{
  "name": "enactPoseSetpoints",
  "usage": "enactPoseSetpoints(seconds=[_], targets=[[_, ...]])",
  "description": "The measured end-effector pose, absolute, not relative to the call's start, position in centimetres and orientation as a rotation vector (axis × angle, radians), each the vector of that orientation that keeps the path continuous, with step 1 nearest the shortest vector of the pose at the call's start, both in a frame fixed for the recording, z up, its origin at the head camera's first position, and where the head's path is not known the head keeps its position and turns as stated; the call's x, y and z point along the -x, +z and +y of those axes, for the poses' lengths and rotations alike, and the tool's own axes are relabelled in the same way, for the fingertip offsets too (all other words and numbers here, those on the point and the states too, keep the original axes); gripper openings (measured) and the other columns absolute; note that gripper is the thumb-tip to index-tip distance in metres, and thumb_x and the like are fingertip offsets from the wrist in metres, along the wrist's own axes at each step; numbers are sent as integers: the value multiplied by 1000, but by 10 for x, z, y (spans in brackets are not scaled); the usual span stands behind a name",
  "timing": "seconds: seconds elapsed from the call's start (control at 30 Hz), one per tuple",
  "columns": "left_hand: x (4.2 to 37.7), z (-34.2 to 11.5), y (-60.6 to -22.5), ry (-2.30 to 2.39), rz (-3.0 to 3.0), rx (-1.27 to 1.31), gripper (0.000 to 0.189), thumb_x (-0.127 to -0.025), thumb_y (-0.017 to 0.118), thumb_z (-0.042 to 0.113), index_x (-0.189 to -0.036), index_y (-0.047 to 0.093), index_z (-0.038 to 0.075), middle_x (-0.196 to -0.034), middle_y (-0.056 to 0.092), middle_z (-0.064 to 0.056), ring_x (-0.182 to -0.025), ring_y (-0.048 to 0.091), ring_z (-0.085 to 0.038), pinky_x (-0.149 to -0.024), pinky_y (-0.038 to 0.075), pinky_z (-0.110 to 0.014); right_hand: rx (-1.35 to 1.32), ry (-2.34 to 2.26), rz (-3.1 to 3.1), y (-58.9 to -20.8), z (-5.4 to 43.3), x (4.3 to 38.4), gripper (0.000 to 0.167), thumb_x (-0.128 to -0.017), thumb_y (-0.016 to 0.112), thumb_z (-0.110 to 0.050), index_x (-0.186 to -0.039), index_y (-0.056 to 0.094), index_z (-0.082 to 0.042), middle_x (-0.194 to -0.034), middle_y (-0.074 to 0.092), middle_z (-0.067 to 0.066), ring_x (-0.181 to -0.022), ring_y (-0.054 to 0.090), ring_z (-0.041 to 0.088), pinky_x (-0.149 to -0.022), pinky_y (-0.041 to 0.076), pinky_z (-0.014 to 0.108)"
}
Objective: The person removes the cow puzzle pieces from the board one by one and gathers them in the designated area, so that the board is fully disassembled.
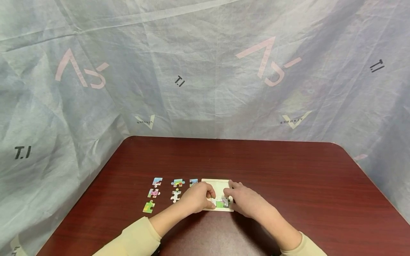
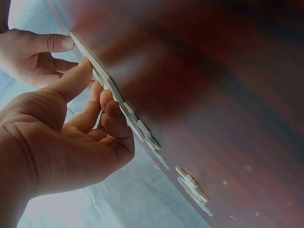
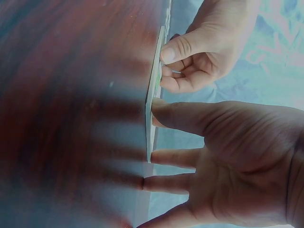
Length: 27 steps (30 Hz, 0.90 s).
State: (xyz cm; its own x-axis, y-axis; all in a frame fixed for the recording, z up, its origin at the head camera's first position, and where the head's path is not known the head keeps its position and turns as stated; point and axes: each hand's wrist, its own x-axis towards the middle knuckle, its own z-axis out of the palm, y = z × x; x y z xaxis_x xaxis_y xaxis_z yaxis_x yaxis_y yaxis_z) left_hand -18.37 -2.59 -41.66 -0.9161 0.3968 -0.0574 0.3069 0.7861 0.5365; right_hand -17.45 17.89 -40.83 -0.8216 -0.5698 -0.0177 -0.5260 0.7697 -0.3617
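Observation:
A pale wooden puzzle tray (image 1: 219, 209) lies flat between both hands, with a green and white assembled section (image 1: 220, 204) along its near edge. At the tray's left side my left hand (image 1: 196, 197) pinches a whitish puzzle piece (image 1: 213, 201) between thumb and fingers; the fingers partly hide it. My right hand (image 1: 248, 202) rests at the tray's right edge. In the right wrist view its thumb (image 3: 175, 114) presses on the tray while the other fingers spread out nearly straight, touching the tray's edge and the table.
Loose puzzle pieces lie left of the tray: a blue one (image 1: 157, 181), a pink one (image 1: 153, 193), a green one (image 1: 148, 207), a white one (image 1: 175, 195) and several others. The dark red table (image 1: 288, 170) ends at a grey fabric backdrop (image 1: 205, 106).

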Motion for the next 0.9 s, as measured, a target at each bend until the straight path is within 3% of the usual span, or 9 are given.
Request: enactPoseSetpoints(seconds=[0.9], targets=[[182, -24, -416, 809, 2852, -561, 28, -72, 92, 13, -80, 65, 16, -75, 58, 9, -68, 52, -6, -64, 45, -26, 877, -512, 2823, -407, 179, 173, 22, -86, 78, -5, -92, 59, -13, -145, 45, 34, -123, 49, 59, -90, 49, 63]])
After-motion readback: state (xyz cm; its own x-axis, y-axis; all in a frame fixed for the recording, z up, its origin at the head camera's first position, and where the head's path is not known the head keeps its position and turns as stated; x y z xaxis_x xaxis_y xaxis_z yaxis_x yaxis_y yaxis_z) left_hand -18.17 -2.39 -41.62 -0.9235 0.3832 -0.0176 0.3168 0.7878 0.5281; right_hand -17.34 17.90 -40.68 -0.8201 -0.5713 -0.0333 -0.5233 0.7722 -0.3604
